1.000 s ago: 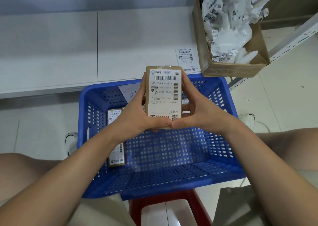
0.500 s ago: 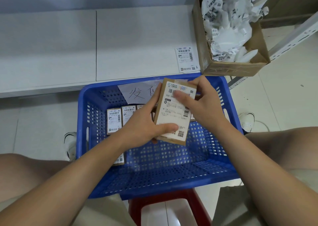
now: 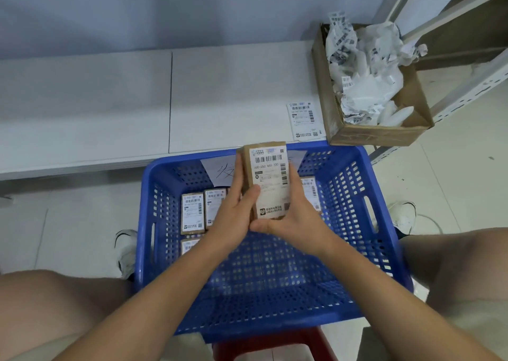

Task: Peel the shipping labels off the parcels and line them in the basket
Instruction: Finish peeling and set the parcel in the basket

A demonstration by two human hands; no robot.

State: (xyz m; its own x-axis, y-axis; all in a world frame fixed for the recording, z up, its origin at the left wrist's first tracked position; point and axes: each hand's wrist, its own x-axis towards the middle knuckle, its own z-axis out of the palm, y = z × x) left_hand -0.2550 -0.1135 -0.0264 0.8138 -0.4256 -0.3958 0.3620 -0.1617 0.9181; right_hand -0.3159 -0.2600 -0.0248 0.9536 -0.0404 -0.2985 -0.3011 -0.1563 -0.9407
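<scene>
Half a second ago the parcel (image 3: pixel 268 180) was tipped over; now both hands hold it straight up again over the far side of the blue basket (image 3: pixel 365 204). The left hand (image 3: pixel 233 220) wraps its side with the thumb on the label (image 3: pixel 270 179), and the right hand (image 3: pixel 291 220) cups the bottom. The label is not peeled yet. More parcels (image 3: pixel 193 213) lie in a row by the basket's far left corner.

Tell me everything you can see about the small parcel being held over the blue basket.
The parcel is a small brown cardboard box, upright above the blue basket. A white shipping label with barcode, printed numbers and QR code covers its front, still stuck on. The left hand grips its left side, thumb across the label; the right hand grips its right side and lower end.
</scene>
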